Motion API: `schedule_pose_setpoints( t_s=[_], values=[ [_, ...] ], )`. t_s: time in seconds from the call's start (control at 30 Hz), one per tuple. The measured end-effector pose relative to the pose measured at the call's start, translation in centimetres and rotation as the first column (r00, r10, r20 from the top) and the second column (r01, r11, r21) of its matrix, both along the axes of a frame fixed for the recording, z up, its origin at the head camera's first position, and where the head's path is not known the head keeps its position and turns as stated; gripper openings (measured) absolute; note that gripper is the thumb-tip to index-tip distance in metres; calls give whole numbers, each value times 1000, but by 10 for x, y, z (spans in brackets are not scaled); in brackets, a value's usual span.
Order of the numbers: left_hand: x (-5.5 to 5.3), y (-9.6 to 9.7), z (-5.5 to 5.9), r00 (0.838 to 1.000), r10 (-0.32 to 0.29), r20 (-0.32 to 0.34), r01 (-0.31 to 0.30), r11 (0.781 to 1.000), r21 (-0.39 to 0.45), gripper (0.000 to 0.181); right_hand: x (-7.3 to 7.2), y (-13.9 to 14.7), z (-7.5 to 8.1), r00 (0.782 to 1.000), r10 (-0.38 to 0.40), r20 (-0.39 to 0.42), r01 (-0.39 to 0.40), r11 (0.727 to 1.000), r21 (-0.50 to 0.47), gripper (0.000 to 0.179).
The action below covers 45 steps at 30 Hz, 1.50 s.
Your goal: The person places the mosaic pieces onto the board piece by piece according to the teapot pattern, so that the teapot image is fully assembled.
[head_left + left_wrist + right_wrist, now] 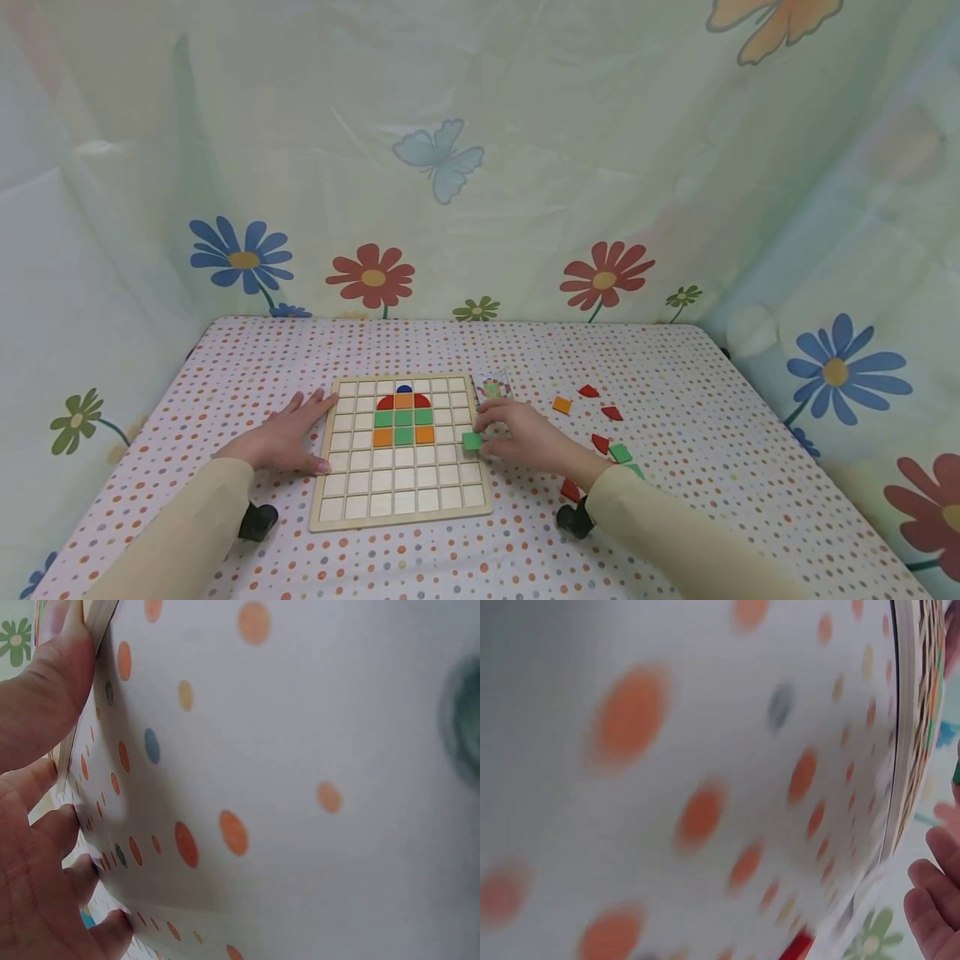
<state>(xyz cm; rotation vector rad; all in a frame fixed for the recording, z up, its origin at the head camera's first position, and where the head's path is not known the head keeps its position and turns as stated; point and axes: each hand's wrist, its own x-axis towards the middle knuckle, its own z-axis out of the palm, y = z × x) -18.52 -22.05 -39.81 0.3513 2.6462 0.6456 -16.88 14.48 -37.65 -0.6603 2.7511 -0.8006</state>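
Observation:
A wooden grid board [405, 502] lies on the dotted table. In its upper middle squares sit colored tiles: a blue half-round [404, 389] at the top, an orange square flanked by red rounded pieces, then green and orange squares below. My left hand [281, 435] rests at the board's left edge with fingers spread; in the left wrist view its thumb [49, 694] lies against the board's side. Over the right edge of the board, my right hand [528, 435] pinches a green square tile [471, 442] between thumb and fingers. Only a sliver of that tile shows in the right wrist view.
A small pattern card [493, 387] lies beside the board's upper right, partly behind the right hand. Loose pieces are scattered to the right: an orange square [562, 405], several red rounded pieces [588, 391] and green squares [620, 453], some partly covered by the right sleeve.

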Motion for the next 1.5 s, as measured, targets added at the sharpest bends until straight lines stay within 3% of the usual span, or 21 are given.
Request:
schedule_pose_setpoints(
  t_s=[0.27,0.67,1.5],
  values=[
    [-1,-1,0,1000,-12,8,12,1000,0,107,-4,-33,-7,996,91,-20,-90,995,50,12],
    [-2,-1,0,1000,-26,-1,26,1000,-5,107,-8,-58,-12,992,121,-31,-115,982,151,14],
    [-2,-1,-2,1000,-12,0,12,1000,-8,106,-8,-67,-12,989,139,-57,-128,979,160,15]
  ],
)
